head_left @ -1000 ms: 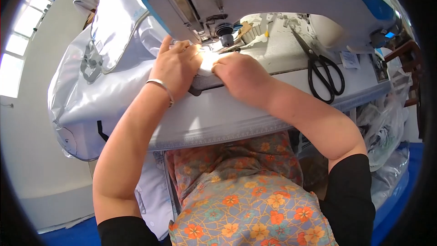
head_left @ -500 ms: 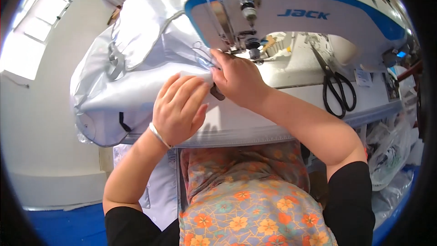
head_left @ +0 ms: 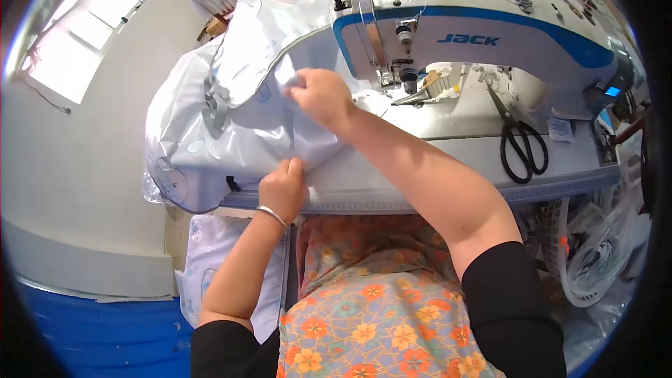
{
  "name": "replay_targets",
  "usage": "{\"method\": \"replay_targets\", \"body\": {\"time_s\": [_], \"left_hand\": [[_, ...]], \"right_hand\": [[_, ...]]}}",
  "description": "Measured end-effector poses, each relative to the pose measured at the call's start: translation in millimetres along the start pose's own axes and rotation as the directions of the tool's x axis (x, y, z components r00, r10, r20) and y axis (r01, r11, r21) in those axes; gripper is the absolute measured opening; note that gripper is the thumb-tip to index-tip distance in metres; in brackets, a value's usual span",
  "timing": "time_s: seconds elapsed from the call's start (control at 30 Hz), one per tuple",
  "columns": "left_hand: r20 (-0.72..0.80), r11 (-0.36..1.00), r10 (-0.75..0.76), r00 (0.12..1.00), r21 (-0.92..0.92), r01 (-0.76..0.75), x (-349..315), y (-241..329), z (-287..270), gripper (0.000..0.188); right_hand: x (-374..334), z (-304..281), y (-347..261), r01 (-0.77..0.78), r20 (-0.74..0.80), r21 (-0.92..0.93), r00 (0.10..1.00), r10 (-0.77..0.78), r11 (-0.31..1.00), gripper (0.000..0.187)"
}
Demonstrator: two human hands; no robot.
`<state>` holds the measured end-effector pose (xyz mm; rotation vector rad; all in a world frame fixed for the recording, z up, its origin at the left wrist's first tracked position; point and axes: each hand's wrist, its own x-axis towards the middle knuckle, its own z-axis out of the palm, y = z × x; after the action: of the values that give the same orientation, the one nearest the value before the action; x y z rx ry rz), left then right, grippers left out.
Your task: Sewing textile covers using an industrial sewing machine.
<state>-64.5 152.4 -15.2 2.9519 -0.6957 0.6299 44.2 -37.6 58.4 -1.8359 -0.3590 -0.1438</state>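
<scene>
A large piece of shiny white fabric with grey piping and a grey strap is spread over the left part of the sewing table. My right hand is closed on a bunched fold of it, left of the sewing machine's needle area. Nearer me, my left hand pinches the fabric's front edge above the table rim. The white and blue sewing machine stands on the right, with its presser foot apart from both hands.
Black-handled scissors lie on the table right of my right forearm. A white plastic basket with clear bags stands below the right end. More white fabric hangs below the table at left. The window wall is on the left.
My right hand has moved left from beside the needle, pulling the fabric away from it. My left hand has come down and closed on the fabric's near edge. The view has shifted.
</scene>
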Motion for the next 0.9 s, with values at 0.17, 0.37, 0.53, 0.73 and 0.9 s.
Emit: {"method": "replay_targets", "body": {"time_s": [0.17,0.37,0.53,0.73,0.9], "left_hand": [[0.282,0.989,-0.130,0.950,0.102,0.105,27.2,-44.1,49.5,0.042],[0.362,0.993,-0.041,0.931,0.119,-0.003,62.4,-57.9,75.6,0.066],[0.121,0.993,-0.050,0.991,-0.103,0.062,43.0,-18.9,27.9,0.066],[0.040,0.982,0.155,0.987,-0.114,-0.150,12.5,-4.4,-52.9,0.057],[-0.440,0.947,0.291,0.849,0.008,-0.321,89.5,-1.4,-100.0,0.055]], "right_hand": [[-120.3,-76.4,18.9,0.219,0.481,0.005,0.855,-0.195,0.976,0.014],[-208.2,-52.8,61.5,0.342,0.276,-0.194,0.919,-0.283,0.920,0.020],[-175.5,-57.7,26.5,0.186,-0.254,-0.389,0.920,-0.300,0.902,0.047],[-123.5,-69.1,5.2,0.172,-0.357,0.028,0.922,-0.151,0.985,0.041],[-128.8,-71.9,5.0,0.421,-0.417,-0.381,0.716,-0.559,0.823,0.047]]}}
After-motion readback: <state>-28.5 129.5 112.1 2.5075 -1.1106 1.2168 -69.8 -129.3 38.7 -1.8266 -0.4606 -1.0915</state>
